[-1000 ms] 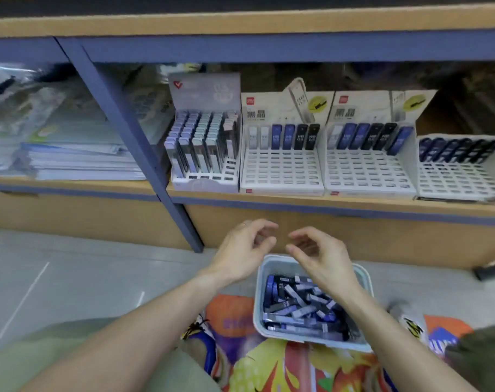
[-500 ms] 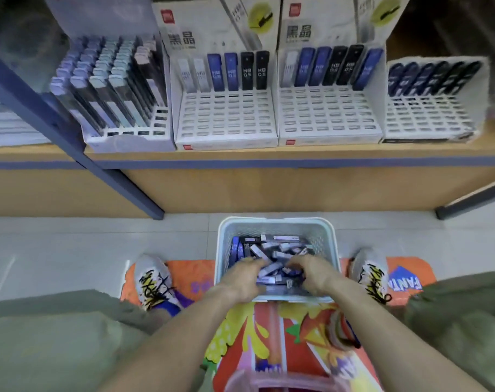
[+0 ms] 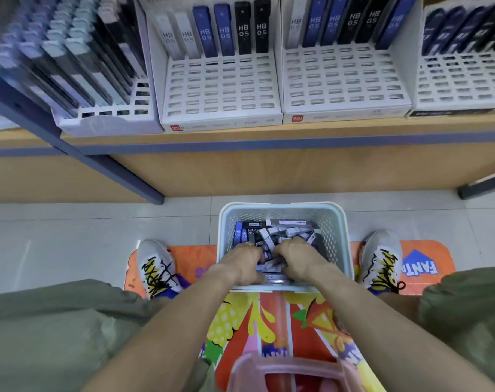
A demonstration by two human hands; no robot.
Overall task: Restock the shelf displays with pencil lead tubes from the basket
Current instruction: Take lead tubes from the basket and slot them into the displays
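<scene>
Basket (image 3: 336, 230) — pale perforated plastic, stood on the floor on a bright printed mat (image 3: 283, 315), between two sneakers (image 3: 158, 267). It held a loose heap of pencil lead tubes (image 3: 271, 232), blue, black and white, lying at all angles; some bore "HB 0.5".

Left hand (image 3: 242, 267) — inside the basket at its near left, knuckles up, fingers curled down into the heap and closed round tubes; a ring showed on one finger. How many tubes it held could not be told.

Right hand (image 3: 298, 260) — inside the basket at its near right, just beside the left, fingers likewise curled down and gripping tubes in the heap.

Shelf (image 3: 240, 137) — wooden, blue-edged, above and beyond the basket, carrying four display boxes in a row.
- Far-left display (image 3: 107, 123): nearly full of upright tubes, blurred.
- Second display (image 3: 220, 89): white slotted tray, one back row of six tubes — two white, two blue, two black; front slots bare.
- Third display (image 3: 345, 80): same pattern, one back row of tubes, the rightmost leaning.
- Far-right display (image 3: 461, 80): a back row of dark tubes, cut off by the frame edge.

Pink plastic object (image 3: 285, 369) — at the bottom edge, on the mat, blurred.
</scene>
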